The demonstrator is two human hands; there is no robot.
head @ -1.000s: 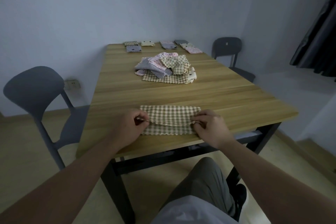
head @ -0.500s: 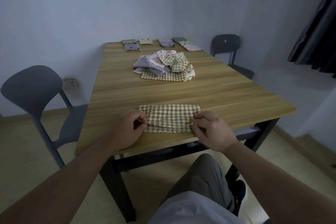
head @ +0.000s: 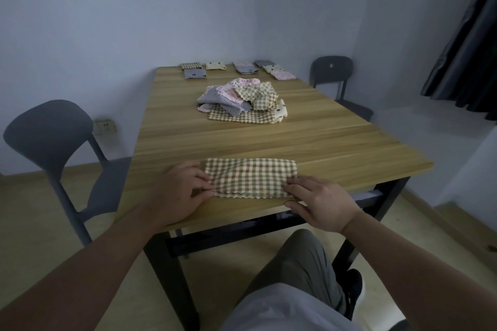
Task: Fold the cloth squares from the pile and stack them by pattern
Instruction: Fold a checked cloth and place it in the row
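One checked cloth (head: 252, 177), folded in half, lies under two hands at the table's (head: 336, 148) near edge.
One loose pile (head: 242, 102) sits mid-table. Six or seven small folded stacks (head: 243, 67) line the far edge, the rightmost too crowded to count surely. There are two chairs, one at the left (head: 51, 129) and one at the far right (head: 332, 68). The cloth's scalloped edges lie just inside the near edge, with bare wood between cloth and pile. Its long axis runs left to right. The right hand (head: 322, 204) presses the near right corner with straight fingers. The left hand (head: 177, 191) meets the left end; pinching or pressing, I cannot tell.
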